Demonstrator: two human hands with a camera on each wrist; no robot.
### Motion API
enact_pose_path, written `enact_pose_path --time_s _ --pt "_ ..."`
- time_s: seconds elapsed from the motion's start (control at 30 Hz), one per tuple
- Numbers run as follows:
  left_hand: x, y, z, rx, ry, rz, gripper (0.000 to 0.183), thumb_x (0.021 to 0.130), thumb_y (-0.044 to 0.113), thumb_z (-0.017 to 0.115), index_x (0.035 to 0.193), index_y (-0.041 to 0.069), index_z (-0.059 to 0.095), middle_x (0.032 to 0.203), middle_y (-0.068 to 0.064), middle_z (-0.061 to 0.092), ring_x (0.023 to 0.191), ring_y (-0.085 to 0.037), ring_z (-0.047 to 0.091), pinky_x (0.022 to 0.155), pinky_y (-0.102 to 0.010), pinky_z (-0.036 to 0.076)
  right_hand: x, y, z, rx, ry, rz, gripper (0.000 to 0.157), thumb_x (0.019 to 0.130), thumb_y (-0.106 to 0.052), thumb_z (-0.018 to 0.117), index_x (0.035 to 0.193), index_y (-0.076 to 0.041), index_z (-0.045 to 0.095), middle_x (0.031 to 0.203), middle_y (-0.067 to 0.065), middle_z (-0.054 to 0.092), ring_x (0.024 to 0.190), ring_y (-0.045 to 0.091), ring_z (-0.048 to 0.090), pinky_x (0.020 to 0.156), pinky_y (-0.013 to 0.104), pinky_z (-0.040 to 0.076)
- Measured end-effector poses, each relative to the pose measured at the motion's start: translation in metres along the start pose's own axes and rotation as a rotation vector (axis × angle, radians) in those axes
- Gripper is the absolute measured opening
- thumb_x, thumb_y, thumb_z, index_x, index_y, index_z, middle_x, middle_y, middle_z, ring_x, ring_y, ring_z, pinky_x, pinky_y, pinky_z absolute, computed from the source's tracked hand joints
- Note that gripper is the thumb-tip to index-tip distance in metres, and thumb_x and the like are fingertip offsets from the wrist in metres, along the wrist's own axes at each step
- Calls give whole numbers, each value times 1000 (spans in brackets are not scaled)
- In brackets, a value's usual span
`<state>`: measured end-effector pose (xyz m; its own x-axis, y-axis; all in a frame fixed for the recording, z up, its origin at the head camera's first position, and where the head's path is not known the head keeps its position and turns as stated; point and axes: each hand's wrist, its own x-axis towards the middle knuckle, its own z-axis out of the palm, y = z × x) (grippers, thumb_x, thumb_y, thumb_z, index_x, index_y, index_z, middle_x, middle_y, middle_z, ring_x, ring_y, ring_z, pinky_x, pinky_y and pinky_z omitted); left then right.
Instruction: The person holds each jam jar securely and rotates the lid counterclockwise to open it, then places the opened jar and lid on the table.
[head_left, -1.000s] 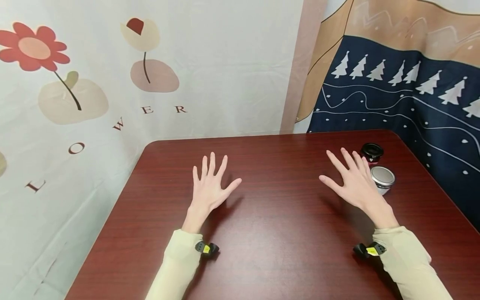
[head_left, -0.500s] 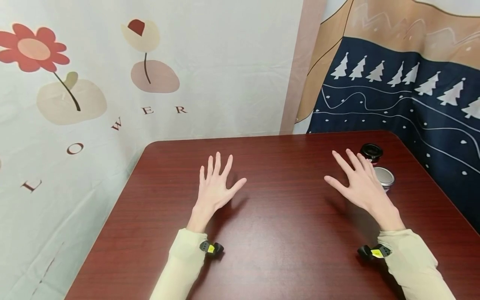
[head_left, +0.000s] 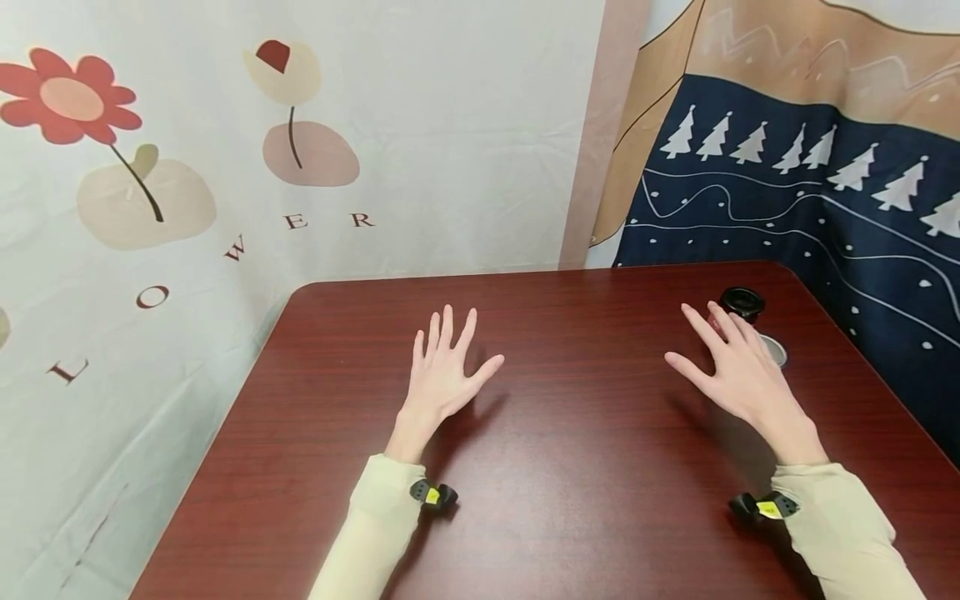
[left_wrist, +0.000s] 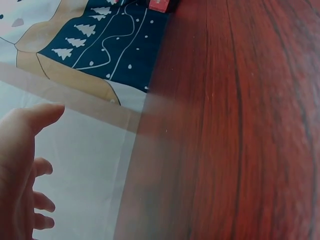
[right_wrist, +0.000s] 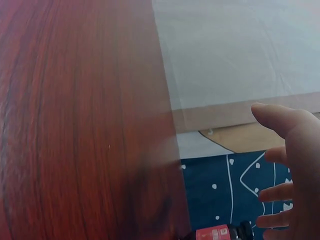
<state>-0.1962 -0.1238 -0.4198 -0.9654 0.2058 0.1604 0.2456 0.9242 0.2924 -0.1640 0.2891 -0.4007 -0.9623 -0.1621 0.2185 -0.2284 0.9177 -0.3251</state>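
Observation:
My left hand (head_left: pixel 442 375) is held above the table with its fingers spread and nothing in it. The right hand (head_left: pixel 738 375), also spread and holding nothing, is nearest to two containers at the table's far right. One is a jar with a black lid (head_left: pixel 742 302), just beyond the fingers; its red label (right_wrist: pixel 213 233) shows at the bottom of the right wrist view. The other has a round silver lid (head_left: pixel 775 351) and is mostly hidden behind the right hand. In the left wrist view the thumb (left_wrist: pixel 42 116) and curved fingertips show at the left edge.
The dark red wooden table (head_left: pixel 570 467) has rounded far corners. Behind it hangs a pale cloth (head_left: pixel 465 142) printed with flowers and letters. A navy cloth (head_left: pixel 750 196) with white trees hangs along the right side. Black cameras (head_left: pixel 442 497) are strapped at both wrists.
Both hands have drifted a little to the right, still spread. The right hand now covers more of the silver-lidded container. The two containers have stayed in place.

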Motion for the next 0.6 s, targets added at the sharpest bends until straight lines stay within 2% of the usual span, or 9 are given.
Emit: enact_pose_path --time_s 0.3,0.47,0.6 --pt "3 9 3 -50 30 23 90 94 73 40 164 24 11 165 -19 18 153 -33 13 120 -56 10 -6 11 -3 -20 25 -5 80 97 -56 55 161 -18 26 158 32 24 138 57 24 106 74 20" --pt "4 15 6 -84 50 45 89 95 71 40 163 21 14 163 -20 25 151 -35 21 120 -56 13 -11 19 -8 7 18 31 80 97 -55 57 161 -19 26 160 30 22 139 57 22 108 74 18" --pt "6 19 7 -100 60 51 89 95 71 41 163 20 16 161 -20 29 150 -34 23 120 -55 13 -15 24 -11 8 18 45 80 96 -55 58 161 -20 26 159 30 23 138 57 23 105 76 20"
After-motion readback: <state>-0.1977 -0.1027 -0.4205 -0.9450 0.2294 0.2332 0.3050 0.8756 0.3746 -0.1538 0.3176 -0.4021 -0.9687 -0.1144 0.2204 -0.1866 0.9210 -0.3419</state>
